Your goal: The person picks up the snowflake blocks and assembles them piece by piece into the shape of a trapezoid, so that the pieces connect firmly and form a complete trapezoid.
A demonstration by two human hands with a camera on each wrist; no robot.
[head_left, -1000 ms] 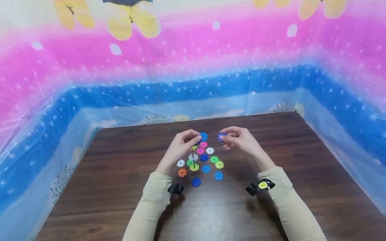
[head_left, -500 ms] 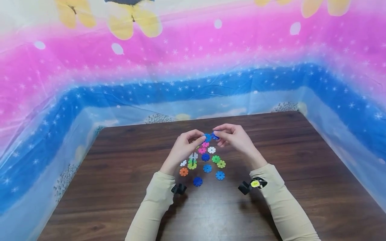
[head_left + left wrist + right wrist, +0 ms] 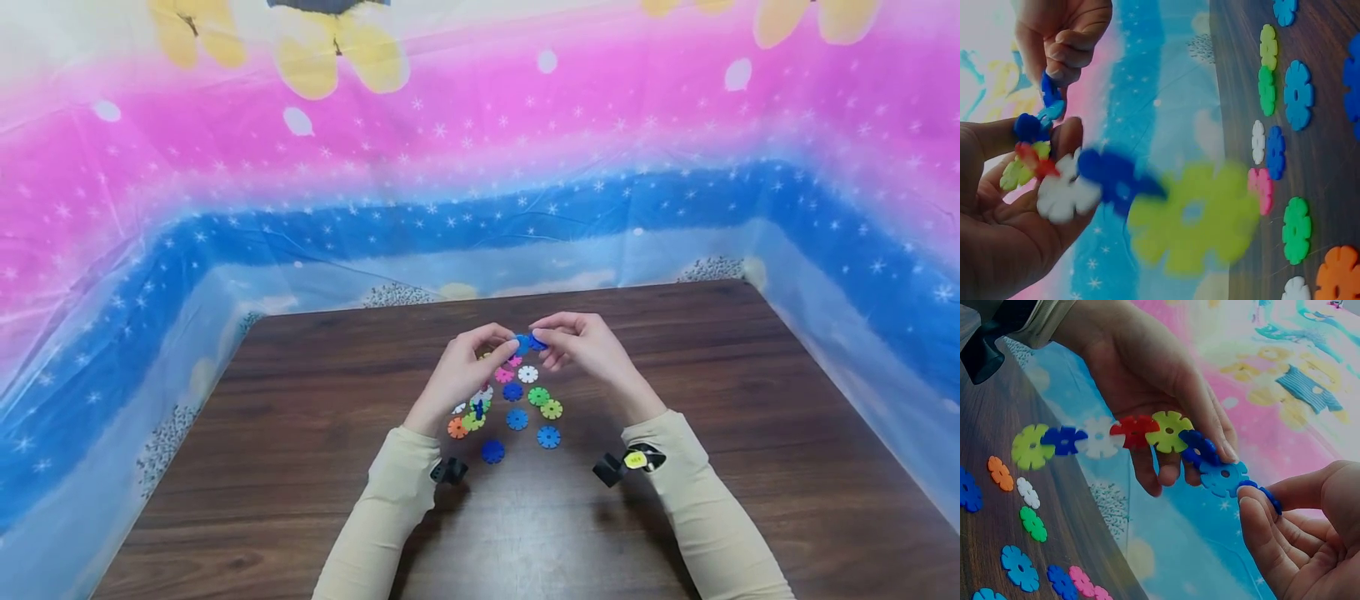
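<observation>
My left hand (image 3: 461, 371) pinches a chain of notched plastic snowflake discs near its light blue end disc (image 3: 1216, 481). In the right wrist view the chain runs back through dark blue, yellow-green, a red disc (image 3: 1134, 432), a white disc (image 3: 1099, 437) and dark blue to a yellow-green disc (image 3: 1025, 447). That far end hangs free and looks blurred in the left wrist view. Between thumb and fingers my right hand (image 3: 588, 350) pinches a dark blue snowflake disc (image 3: 1271, 500), its edge against the light blue disc. Fingertips partly hide that joint, so its depth cannot be told.
Loose discs lie below the hands on the brown wooden table (image 3: 300, 467), among them an orange disc (image 3: 457, 428), a dark blue disc (image 3: 492, 452), a light blue disc (image 3: 548, 437) and a white disc (image 3: 528, 374). A printed cloth (image 3: 480, 183) hangs behind the table.
My right hand has come left and my left hand slightly right, closing the gap between the dark blue disc and the chain's light blue end. The chain's dangling part has swung.
</observation>
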